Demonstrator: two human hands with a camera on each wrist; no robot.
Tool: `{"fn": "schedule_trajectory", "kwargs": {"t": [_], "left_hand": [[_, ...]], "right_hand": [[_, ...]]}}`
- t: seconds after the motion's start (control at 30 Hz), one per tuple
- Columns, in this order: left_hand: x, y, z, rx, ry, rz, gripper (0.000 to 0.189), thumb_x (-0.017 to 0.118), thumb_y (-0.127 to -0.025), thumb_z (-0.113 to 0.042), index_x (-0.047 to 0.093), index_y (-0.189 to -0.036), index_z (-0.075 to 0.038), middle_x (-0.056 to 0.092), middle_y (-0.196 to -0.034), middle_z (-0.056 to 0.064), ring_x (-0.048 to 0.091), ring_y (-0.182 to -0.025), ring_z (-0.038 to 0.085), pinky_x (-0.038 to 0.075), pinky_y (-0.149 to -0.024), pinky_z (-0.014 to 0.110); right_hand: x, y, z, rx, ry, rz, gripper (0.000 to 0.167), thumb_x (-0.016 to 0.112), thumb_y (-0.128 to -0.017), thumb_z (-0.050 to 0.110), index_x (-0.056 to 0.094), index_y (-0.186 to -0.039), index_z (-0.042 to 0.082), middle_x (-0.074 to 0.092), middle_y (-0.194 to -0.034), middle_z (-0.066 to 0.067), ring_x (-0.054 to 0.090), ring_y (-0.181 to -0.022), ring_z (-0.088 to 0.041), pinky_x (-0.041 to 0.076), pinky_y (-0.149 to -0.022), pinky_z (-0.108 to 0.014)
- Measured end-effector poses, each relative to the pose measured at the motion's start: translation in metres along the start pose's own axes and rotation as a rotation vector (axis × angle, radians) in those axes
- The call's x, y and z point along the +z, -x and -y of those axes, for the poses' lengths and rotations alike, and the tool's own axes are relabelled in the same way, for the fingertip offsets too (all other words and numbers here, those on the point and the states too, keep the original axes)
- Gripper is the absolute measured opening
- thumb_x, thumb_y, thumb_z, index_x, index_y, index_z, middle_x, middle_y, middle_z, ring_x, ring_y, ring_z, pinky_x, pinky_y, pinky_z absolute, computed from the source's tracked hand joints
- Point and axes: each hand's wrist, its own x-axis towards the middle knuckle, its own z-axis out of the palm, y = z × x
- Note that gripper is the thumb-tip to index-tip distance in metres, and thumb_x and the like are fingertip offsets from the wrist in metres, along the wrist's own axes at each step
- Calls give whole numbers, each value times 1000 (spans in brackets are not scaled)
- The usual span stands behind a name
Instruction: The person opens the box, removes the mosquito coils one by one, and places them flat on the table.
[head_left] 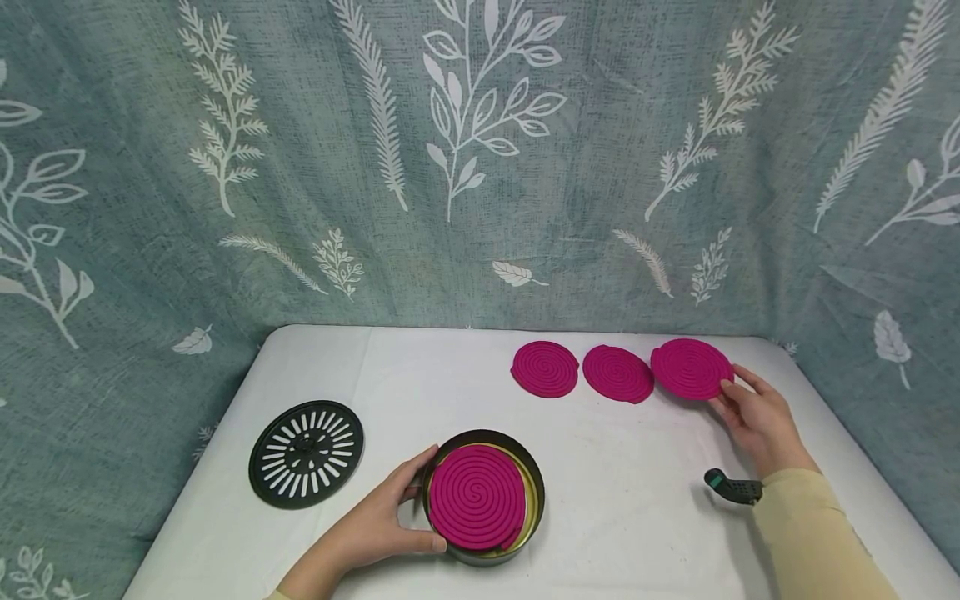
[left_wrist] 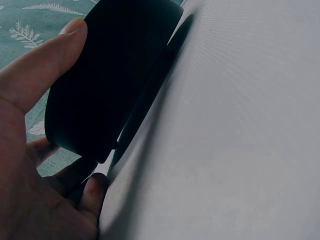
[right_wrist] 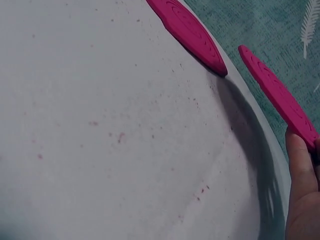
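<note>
One round magenta rubbery-looking coaster (head_left: pixel 691 368) was rim-pinched by the right hand's fingers (head_left: pixel 754 381), beyond the cylindrical black container (head_left: pixel 537 479) the left hand's fingers (head_left: pixel 412 467) clasped, seemingly for steadiness.

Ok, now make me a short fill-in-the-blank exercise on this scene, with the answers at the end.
The slotted disc is coloured ____.
The hand gripping the round container is the person's ____ one.
The number of spiral mats showing inside the container is ____.
The right hand holds a magenta spiral mat, while ____ others lie on the white table outside the container.
Missing words: black; left; one; two.
</note>
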Motion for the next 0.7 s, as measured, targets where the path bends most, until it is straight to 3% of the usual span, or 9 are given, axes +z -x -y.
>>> {"fn": "schedule_trajectory", "kwargs": {"t": [0.2,0.43,0.7], "left_hand": [[0,0,-1,-4,3,1,111,89,-66,-52,25,-156,-38,33,-155,-5,45,-131,21,38,-110,48],[0,0,-1,2,1,-1,112,89,-65,-52,25,-156,-35,33,-155,-6,42,-134,19,38,-111,46],[0,-1,-1,11,-1,0,113,89,-66,-51,25,-157,-34,33,-155,-5,43,-133,19,39,-110,46]], "right_hand": [[-5,-5,-1,21,53,-66,75,58,-98,3,21,-159,29,63,-104,1,63,-97,-9,56,-89,-30],[-9,-12,-3,24,83,-76,73,53,-101,4,18,-159,29,48,-122,0,57,-106,-7,53,-94,-30],[-13,-16,-7,28,96,-86,75,54,-100,5,15,-159,30,45,-124,-1,56,-106,-7,54,-92,-29]]}}
